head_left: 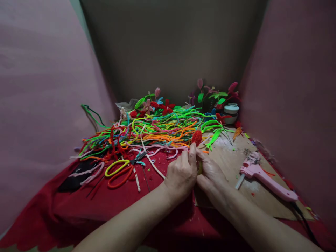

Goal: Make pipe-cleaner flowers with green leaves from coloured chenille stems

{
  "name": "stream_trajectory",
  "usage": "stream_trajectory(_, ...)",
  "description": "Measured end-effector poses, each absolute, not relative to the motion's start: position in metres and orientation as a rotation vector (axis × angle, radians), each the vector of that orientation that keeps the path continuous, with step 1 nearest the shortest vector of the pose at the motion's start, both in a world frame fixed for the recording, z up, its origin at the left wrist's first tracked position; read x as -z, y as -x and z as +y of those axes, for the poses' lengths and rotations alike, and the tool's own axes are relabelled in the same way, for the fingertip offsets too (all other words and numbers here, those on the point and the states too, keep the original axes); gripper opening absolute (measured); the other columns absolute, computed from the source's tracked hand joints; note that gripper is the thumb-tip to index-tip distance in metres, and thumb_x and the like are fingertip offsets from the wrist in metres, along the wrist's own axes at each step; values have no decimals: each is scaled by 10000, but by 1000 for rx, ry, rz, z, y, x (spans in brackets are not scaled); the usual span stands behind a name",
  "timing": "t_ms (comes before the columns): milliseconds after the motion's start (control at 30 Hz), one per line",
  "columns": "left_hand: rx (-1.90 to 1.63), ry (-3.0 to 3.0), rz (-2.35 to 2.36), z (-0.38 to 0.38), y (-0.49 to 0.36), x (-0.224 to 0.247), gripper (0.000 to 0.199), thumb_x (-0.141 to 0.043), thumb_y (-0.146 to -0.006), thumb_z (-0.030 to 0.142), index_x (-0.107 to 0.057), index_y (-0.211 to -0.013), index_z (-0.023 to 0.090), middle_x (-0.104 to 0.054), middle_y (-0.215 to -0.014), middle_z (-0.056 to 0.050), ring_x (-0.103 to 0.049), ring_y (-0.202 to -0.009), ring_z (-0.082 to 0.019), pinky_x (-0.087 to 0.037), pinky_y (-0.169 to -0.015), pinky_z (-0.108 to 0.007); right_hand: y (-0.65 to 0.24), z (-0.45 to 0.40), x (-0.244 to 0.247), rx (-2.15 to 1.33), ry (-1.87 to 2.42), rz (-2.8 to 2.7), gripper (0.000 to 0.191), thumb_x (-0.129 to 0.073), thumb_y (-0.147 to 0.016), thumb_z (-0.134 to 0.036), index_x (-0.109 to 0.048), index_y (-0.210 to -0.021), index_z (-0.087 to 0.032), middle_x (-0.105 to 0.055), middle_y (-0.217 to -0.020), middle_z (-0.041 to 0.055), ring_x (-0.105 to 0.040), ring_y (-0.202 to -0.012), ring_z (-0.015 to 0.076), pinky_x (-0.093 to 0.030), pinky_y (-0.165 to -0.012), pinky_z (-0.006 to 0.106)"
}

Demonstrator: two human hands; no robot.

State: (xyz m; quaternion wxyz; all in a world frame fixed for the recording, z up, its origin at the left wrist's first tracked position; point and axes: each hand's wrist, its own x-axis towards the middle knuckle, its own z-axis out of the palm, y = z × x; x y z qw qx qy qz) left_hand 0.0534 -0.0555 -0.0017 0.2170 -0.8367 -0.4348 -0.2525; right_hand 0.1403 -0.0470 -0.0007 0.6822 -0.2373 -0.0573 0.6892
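Pink walls point(44, 105), two: stood left and right of the stem heap point(157, 127).
Red cloth point(84, 213), one: spread under the heap and out before it.
Brown board point(225, 157), one: lay flat to the heap's right, nearer me, pale smears on top.
The heap itself, one: fuzzy lengths in green, orange, yellow, red, pink and white, tangled.
My left hand point(181, 175): just before the heap's right end, fingers drawn together, clamped at the base of a red fuzzy piece point(196, 137).
My right hand point(212, 171): against my left, fingers curled inward; whether they gripped anything I could not tell.
Pink glue gun point(275, 182), one: on the board, right of the heap.
Scissors point(132, 162), yellow and red handles: on the cloth, at the heap's near left.
Lidded jar point(231, 109), one: beyond the heap's right end.
Red piece: upright above my fingertips, before the heap's right end.
Yellowish item point(200, 167): between my hands, mostly hidden.
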Motion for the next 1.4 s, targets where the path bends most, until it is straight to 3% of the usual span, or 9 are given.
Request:
stream_trajectory(167,697,2301,-1081,-51,-49,1,335,-401,-859,74,-468,-1178,-5,-655,-753,-95,-639,-646,-181,-503,-561,-263,-140,-46,1,-1533,524,-131,140,-731,-536,-93,-658,-630,-168,-699,-644,-32,-651,-688,145,-548,-656,240)
stream_trajectory(333,870,2545,-1272,-53,-50,-2,367,-422,-849,89,-437,-1215,59,-641,-1066,-137,-632,-934,-196,-520,-773,-280,-140,-45,4,-1526,533,-118,128,-725,-563,-111,-670,-665,-166,-700,-631,-31,-658,-670,147,-548,-654,245)
stream_trajectory(400,903,2623,-1387,-56,-54,-6,340,-416,-857,113,-444,-1195,92,-624,-1097,-122,-617,-973,-186,-508,-808,-276,-140,-44,5,-1513,535,-115,128,-724,-565,-108,-674,-667,-166,-701,-633,-29,-657,-661,141,-544,-658,235)
stream_trajectory(533,734,2556,-1546,-59,-59,-11,260,-392,-894,192,-469,-1134,129,-626,-1001,-102,-638,-876,-192,-512,-672,-265,-140,-44,6,-1506,539,-114,126,-719,-554,-91,-671,-645,-163,-708,-640,-24,-663,-684,151,-541,-658,237)
stream_trajectory(700,580,2413,-1508,-55,-57,-7,222,-361,-918,221,-486,-1095,172,-625,-900,-57,-634,-647,-152,-413,-465,-217,-137,-44,6,-1519,521,-125,103,-705,-548,-99,-664,-621,-158,-692,-601,-26,-658,-647,158,-540,-646,253)
stream_trajectory(933,807,2461,-1291,-42,-46,-2,219,-359,-918,227,-538,-1027,163,-662,-831,-54,-637,-690,-145,-461,-554,-213,-136,-44,8,-1487,522,-152,103,-709,-569,-95,-655,-633,-155,-681,-582,-37,-600,-514,97,-510,-564,205)
stream_trajectory(1167,1395,2587,-976,-39,-32,-1,206,-424,-887,170,-551,-1047,148,-690,-927,-75,-657,-836,-133,-528,-744,-230,-138,-58,-7,-1467,531,-243,135,-737,-550,-74,-678,-655,-135,-669,-545,-29,-568,-457,79,-449,-449,168)
stream_trajectory(1400,1144,2494,-928,-42,-30,-4,236,-385,-897,147,-513,-1091,117,-692,-882,-91,-669,-782,-145,-528,-679,-223,-133,-59,-9,-1414,505,-270,148,-732,-540,-103,-687,-667,-165,-691,-605,-25,-598,-537,103,-478,-533,192)
